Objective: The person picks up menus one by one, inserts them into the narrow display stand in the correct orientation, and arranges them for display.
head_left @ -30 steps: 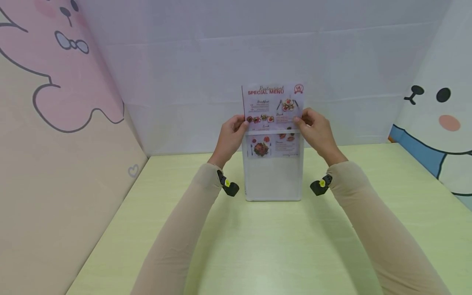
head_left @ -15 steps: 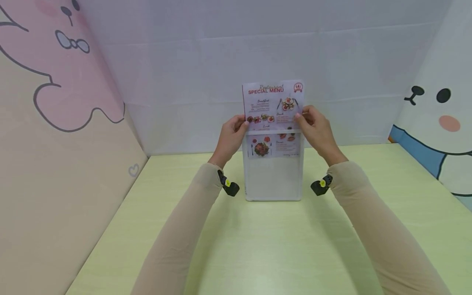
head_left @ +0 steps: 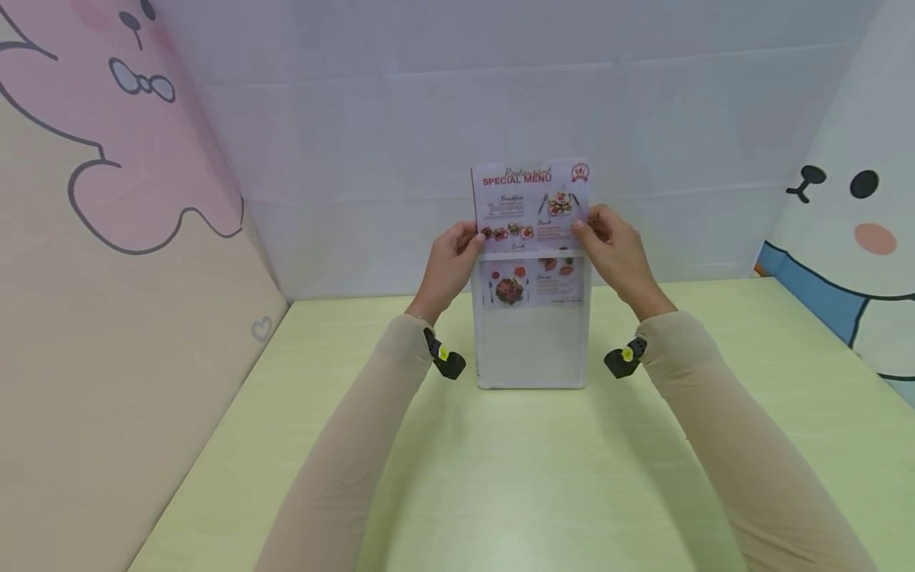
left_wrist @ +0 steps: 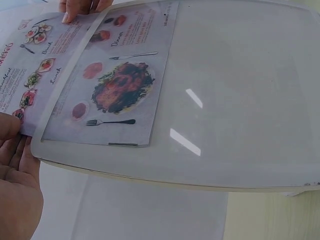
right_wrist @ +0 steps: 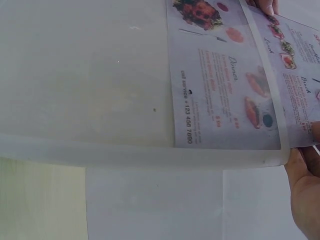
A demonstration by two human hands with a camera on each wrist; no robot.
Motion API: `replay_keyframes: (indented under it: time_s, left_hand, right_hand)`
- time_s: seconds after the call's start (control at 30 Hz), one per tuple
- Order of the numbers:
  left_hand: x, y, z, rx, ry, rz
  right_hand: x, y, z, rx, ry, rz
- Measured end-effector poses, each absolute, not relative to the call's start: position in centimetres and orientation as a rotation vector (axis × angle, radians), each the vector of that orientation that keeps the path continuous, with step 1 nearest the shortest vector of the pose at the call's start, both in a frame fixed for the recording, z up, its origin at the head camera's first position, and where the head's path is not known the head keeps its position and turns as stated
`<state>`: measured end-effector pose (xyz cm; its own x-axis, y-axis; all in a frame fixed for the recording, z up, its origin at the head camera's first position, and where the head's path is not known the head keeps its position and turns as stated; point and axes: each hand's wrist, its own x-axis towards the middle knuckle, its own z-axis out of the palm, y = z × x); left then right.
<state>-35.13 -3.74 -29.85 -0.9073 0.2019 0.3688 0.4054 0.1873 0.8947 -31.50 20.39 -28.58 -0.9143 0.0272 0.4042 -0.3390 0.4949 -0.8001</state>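
A printed restaurant menu sheet (head_left: pixel 529 199) stands partway inside a white frame-like holder (head_left: pixel 532 349) with a clear front. Its lower part shows through the clear panel, while the upper part sticks out above the holder's top rim. My left hand (head_left: pixel 450 266) pinches the sheet's left edge just over the rim, thumb in front. On the opposite edge my right hand (head_left: pixel 616 250) pinches the sheet the same way. In the left wrist view the sheet's bottom edge (left_wrist: pixel 125 145) lies behind the clear panel. The right wrist view shows the printed lower text (right_wrist: pixel 187 115) inside the holder.
The holder stands upright on a pale yellow-green table (head_left: pixel 529 477). Behind it hangs a white cloth backdrop (head_left: pixel 372 159). Cartoon-printed panels flank the table, a pink figure (head_left: pixel 164 159) at left and a white bear face (head_left: pixel 851 222) at right.
The sheet rose very slightly, then settled back a little, staying at nearly the same depth in the holder. Both hands keep their grip at its edges.
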Motion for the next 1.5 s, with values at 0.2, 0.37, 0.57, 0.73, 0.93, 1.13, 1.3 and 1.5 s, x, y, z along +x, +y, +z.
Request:
replay_keyframes:
  time_s: [0.2, 0.37, 0.57, 0.73, 0.93, 1.13, 1.3, 1.5]
  left_hand:
    - [-35.13, -3.58, -29.81, -0.605, -2.276, -1.816]
    - [-35.09, -3.45, -29.73, -0.605, -2.279, -1.812]
    - [-34.99, -3.42, -29.71, -0.587, -2.29, -1.804]
    - [-34.94, -3.42, -29.76, -0.579, -2.288, -1.806]
    - [-34.9, -3.37, -29.78, -0.567, -2.286, -1.821]
    - [-34.94, -3.4, -29.84, -0.576, -2.287, -1.819]
    - [-35.0, -3.43, -29.95, -0.582, -2.287, -1.821]
    - [-35.1, -3.46, -30.03, -0.607, -2.273, -1.826]
  right_hand:
    - [-31.37, 20.54, -28.55, 0.247, -2.391, 1.383]
    - [-31.26, 20.63, -28.52, 0.24, -2.4, 1.41]
    - [-31.29, 20.61, -28.48, 0.208, -2.41, 1.433]
    - [-31.39, 20.63, -28.45, 0.226, -2.393, 1.45]
    - [-31.49, 20.74, -28.36, 0.227, -2.398, 1.493]
    - [-31.48, 20.79, -28.41, 0.227, -2.414, 1.499]
    - [-31.58, 20.8, -28.51, 0.231, -2.408, 1.485]
    - [-31.55, 20.75, -28.5, 0.23, -2.401, 1.468]
